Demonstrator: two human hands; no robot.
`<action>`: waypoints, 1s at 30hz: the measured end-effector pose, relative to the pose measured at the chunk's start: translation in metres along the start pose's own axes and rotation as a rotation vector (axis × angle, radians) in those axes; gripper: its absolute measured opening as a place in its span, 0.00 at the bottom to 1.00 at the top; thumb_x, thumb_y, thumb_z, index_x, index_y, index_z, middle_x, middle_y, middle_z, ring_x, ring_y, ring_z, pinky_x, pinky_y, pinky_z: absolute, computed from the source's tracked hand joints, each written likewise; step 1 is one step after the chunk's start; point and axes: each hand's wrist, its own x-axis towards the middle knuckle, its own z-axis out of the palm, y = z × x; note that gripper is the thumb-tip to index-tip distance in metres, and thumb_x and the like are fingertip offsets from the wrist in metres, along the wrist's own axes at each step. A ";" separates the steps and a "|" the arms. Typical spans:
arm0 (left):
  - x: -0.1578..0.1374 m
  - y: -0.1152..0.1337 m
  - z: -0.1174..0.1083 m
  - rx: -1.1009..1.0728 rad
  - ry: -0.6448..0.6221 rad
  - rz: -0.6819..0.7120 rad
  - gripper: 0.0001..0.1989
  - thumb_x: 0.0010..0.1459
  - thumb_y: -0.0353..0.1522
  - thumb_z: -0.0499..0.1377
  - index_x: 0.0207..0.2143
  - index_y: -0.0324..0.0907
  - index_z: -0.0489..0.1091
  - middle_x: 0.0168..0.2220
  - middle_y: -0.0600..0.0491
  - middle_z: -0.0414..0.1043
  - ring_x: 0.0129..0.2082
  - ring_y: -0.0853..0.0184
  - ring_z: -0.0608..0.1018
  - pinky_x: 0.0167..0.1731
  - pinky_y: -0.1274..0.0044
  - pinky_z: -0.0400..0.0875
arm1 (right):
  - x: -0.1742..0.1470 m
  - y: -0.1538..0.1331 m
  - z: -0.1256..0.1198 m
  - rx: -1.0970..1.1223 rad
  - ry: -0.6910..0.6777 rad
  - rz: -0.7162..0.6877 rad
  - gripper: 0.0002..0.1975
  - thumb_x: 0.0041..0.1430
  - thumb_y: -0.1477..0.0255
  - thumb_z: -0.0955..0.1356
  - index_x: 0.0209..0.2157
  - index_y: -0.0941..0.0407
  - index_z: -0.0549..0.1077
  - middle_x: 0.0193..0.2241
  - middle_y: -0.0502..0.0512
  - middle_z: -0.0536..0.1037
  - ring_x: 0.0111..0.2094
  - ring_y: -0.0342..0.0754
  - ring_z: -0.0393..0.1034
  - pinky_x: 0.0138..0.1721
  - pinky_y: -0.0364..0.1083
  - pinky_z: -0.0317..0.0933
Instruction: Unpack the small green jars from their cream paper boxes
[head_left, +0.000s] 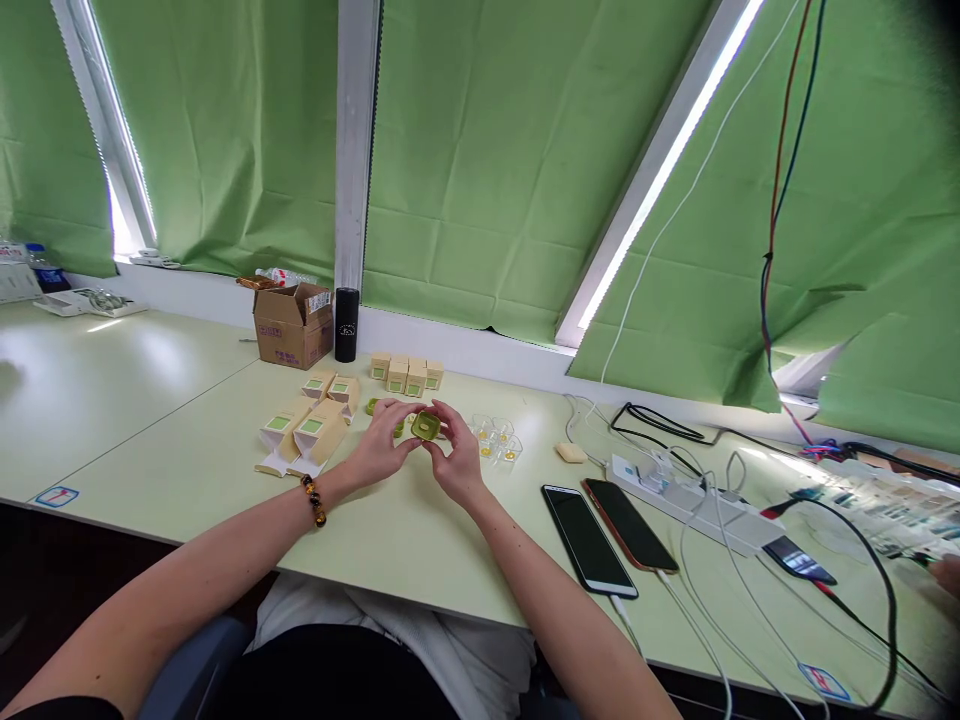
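A small green square lid-like piece with rounded corners (426, 427) is held up over the table between my two hands. My left hand (381, 441) pinches its left side, and my right hand (455, 455) grips its right side. Partly behind my left hand lie more green pieces (371, 406). To the right of my right hand stand several small clear cups (496, 437) with something yellow in them. Left of my left hand lie several opened beige boxes with green labels (320, 428). Behind my hands is a group of closed beige boxes (406, 374).
A brown carton (293, 326) and a black tumbler (346, 325) stand at the back. Two phones (589, 540) (630, 524) lie to the right, beside a white power strip (685, 503) with tangled cables. Part of another person's hand (946, 574) shows at the right edge.
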 end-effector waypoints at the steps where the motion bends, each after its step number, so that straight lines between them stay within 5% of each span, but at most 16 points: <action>1: 0.000 -0.001 0.000 0.002 -0.001 0.011 0.25 0.63 0.30 0.64 0.62 0.50 0.68 0.56 0.47 0.74 0.60 0.54 0.68 0.60 0.57 0.69 | 0.000 -0.001 0.000 -0.003 -0.005 -0.012 0.31 0.61 0.77 0.69 0.65 0.46 0.65 0.57 0.60 0.75 0.58 0.56 0.73 0.57 0.58 0.73; 12: 0.002 0.005 -0.003 0.110 0.087 0.086 0.20 0.60 0.30 0.68 0.55 0.48 0.73 0.48 0.47 0.77 0.54 0.53 0.71 0.54 0.59 0.72 | 0.001 -0.009 -0.003 0.005 -0.003 -0.068 0.26 0.61 0.75 0.70 0.60 0.47 0.67 0.57 0.61 0.72 0.58 0.57 0.71 0.58 0.59 0.72; 15: 0.002 0.008 -0.006 0.152 0.142 0.086 0.19 0.59 0.28 0.67 0.53 0.47 0.73 0.47 0.48 0.77 0.55 0.54 0.71 0.55 0.59 0.72 | 0.003 -0.013 -0.007 -0.181 0.095 -0.196 0.20 0.63 0.73 0.69 0.56 0.49 0.72 0.53 0.62 0.73 0.56 0.59 0.70 0.55 0.60 0.71; 19: 0.002 0.012 -0.008 0.231 0.159 0.144 0.18 0.59 0.27 0.67 0.52 0.46 0.73 0.48 0.48 0.77 0.56 0.53 0.69 0.57 0.57 0.69 | 0.004 -0.012 -0.011 -0.465 0.224 -0.355 0.10 0.66 0.73 0.68 0.45 0.51 0.79 0.37 0.59 0.72 0.40 0.54 0.70 0.39 0.53 0.67; 30: -0.002 0.013 -0.005 0.303 0.146 0.220 0.16 0.62 0.27 0.65 0.52 0.46 0.75 0.47 0.47 0.75 0.55 0.53 0.68 0.56 0.58 0.68 | 0.003 -0.012 -0.003 -0.885 0.164 -0.481 0.09 0.67 0.76 0.68 0.37 0.52 0.81 0.26 0.54 0.68 0.31 0.49 0.59 0.34 0.50 0.50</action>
